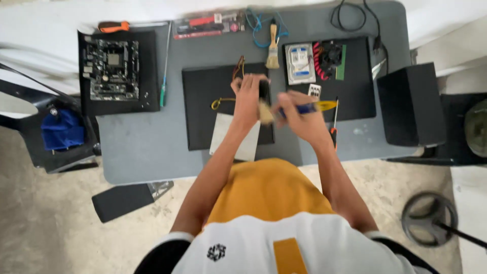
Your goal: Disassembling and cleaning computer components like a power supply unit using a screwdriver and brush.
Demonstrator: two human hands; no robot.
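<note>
My left hand (248, 99) grips a small dark part (264, 89) and holds it up over the middle black mat (200, 122). My right hand (297, 116) is closed on a paint brush with a blue and yellow handle (317, 106); its pale bristles (265, 114) touch the part beside my left hand. Both hands are blurred. A grey metal plate (220, 133) lies under my left forearm, with thin red and yellow wires (237, 68) behind it.
A motherboard (112, 68) lies on the left mat. The right mat holds a hard drive (299, 63), a fan (332, 53) and a second brush (273, 50). Screwdrivers (163, 86) lie about. A black box (411, 104) stands at right, a chair (61, 132) at left.
</note>
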